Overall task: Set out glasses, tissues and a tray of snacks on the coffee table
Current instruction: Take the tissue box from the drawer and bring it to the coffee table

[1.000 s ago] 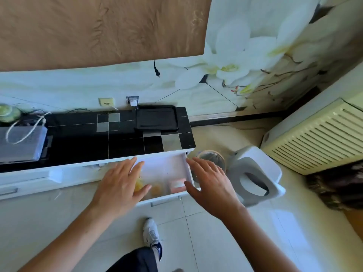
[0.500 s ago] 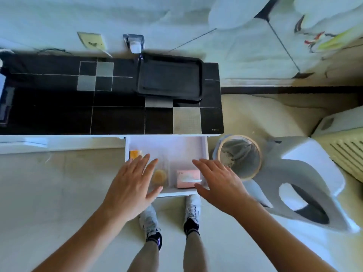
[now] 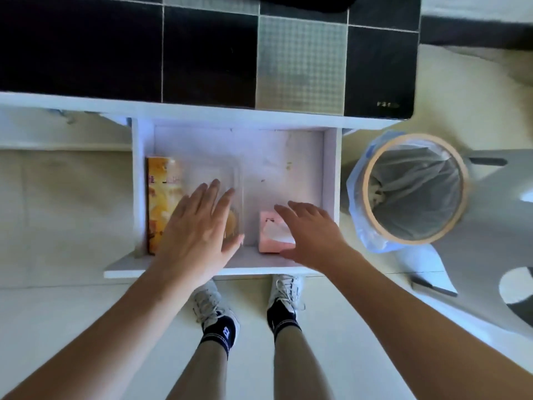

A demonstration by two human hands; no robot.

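A white drawer (image 3: 330, 180) stands pulled out below the black tiled counter (image 3: 202, 50). Inside lie an orange snack box (image 3: 161, 203) at the left, a clear plastic container (image 3: 227, 183) with yellowish snacks in the middle, and a pink tissue pack (image 3: 269, 235) at the front right. My left hand (image 3: 199, 229) hovers flat over the clear container with fingers straight. My right hand (image 3: 308, 229) reaches over the tissue pack, fingers spread; I cannot tell whether it touches the pack. Neither hand holds anything.
A round bin (image 3: 409, 186) with a blue liner stands right of the drawer. A white plastic stool (image 3: 496, 232) lies beyond it at the right edge. My feet in white shoes (image 3: 284, 290) stand just under the drawer front. A black tray edge (image 3: 308, 2) shows at the top.
The view has tilted down and closer over the drawer. Both hands have moved deeper over the drawer's contents, the right one now above the tissue pack.
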